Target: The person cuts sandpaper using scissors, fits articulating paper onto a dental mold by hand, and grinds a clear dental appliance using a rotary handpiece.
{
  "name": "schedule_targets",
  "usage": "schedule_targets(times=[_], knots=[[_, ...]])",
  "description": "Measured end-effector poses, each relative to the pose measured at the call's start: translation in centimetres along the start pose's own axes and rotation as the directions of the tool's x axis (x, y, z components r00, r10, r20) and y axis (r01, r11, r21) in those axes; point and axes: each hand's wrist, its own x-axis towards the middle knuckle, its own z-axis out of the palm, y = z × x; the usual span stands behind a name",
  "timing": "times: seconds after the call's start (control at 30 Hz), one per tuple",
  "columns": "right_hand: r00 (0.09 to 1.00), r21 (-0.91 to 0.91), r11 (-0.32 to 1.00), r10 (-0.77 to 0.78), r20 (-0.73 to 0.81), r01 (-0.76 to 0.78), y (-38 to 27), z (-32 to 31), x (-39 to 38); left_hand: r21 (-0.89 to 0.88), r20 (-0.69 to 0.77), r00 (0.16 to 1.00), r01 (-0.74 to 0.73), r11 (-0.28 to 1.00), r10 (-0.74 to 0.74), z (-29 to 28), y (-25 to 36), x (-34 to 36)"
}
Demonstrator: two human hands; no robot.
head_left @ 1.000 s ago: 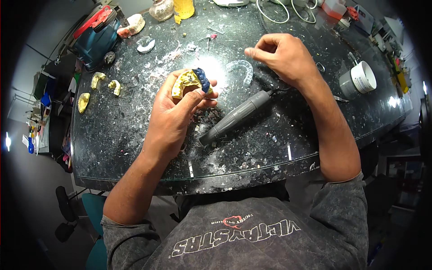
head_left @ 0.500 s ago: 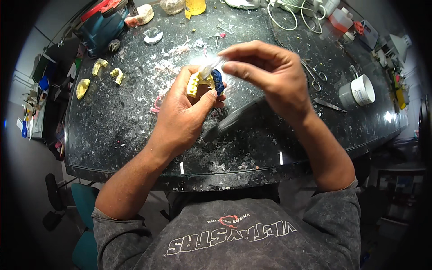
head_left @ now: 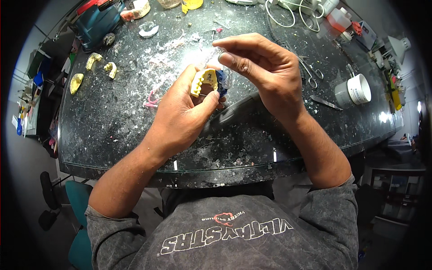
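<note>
My left hand (head_left: 181, 104) grips a yellow dental cast (head_left: 197, 84), thumb on its near side and fingers behind. The cast has a row of teeth along its left arm and a dark blue section (head_left: 220, 76) on its right. Just above it, my right hand (head_left: 275, 74) pinches a clear plastic piece (head_left: 213, 57) between thumb and index finger; it looks like a thin dental tray, but glare blurs its outline. Whether it touches the cast I cannot tell. Beneath my hands, a dark handpiece (head_left: 234, 110) lies on the black bench.
Yellow cast pieces (head_left: 93, 61) lie at left, and a clear-and-white tray (head_left: 148, 31) farther back. Scissors (head_left: 311, 74), a metal tweezer-like tool (head_left: 326, 103) and a white cup (head_left: 358, 89) stand or lie at right. White dust and pink scraps (head_left: 152, 98) litter the bench (head_left: 130, 148).
The clear piece has risen from over the cast's teeth to just above it, still in my right hand. The cast has tilted, showing more of its inner surface. The whole view has shifted slightly.
</note>
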Motion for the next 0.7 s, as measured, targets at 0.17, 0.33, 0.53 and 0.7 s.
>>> schedule_targets(times=[0.17,0.33,0.53,0.7], knots=[[0.998,-0.154,0.987,-0.036,0.060,0.045,0.5,0.0,-0.2,-0.028,0.009,1.000,-0.026,0.999,0.027,0.2,-0.1,-0.2],[0.992,-0.309,0.946,-0.068,0.103,0.097,0.5,-0.3,-0.2,-0.122,0.019,1.000,0.002,0.993,0.000,0.3,0.5,-0.2],[0.999,-0.139,0.990,-0.009,0.034,0.014,0.8,-0.2,-0.2,-0.145,0.028,1.000,0.019,0.989,-0.015,-0.1,0.3,0.1],[0.998,-0.217,0.976,-0.022,0.057,0.034,0.8,-0.1,-0.3,-0.196,-0.005,0.999,-0.033,0.980,0.033,-0.1,-0.2,0.1]])
